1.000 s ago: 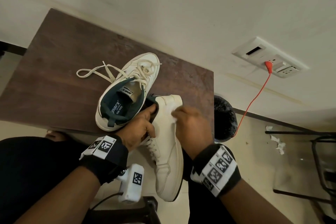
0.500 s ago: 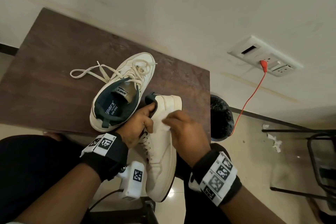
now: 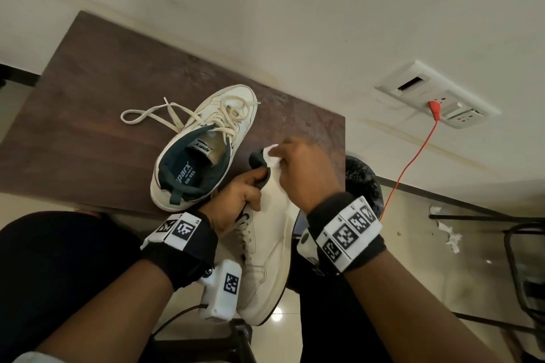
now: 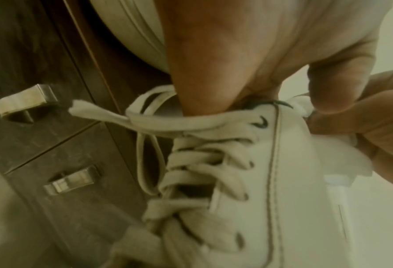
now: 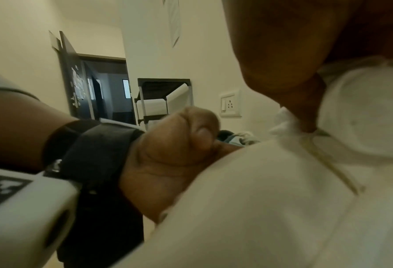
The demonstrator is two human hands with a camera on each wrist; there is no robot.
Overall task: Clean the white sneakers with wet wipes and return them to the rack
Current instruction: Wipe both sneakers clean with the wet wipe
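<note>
One white sneaker [image 3: 267, 247] hangs off the near edge of the dark wooden table [image 3: 97, 115], heel up and toe towards me. My left hand [image 3: 236, 196] grips its collar by the laces, also seen in the left wrist view, where the sneaker [image 4: 271, 181] fills the frame. My right hand [image 3: 303, 168] holds a white wet wipe [image 3: 272, 156] against the heel; the wipe [image 5: 284, 119] shows under the fingers in the right wrist view. The second white sneaker [image 3: 203, 147], with a dark green lining and loose laces, lies on the table to the left.
A black bin [image 3: 364, 183] stands right of the table. An orange cable [image 3: 413, 162] runs to a wall socket [image 3: 436, 100]. Crumpled white wipes [image 3: 448, 233] lie on the floor by a dark metal frame [image 3: 519, 259]. A shoe rack [image 5: 163, 99] stands by the far wall.
My right hand has slid the wipe up the sneaker's side to the heel. My left hand keeps its grip on the collar.
</note>
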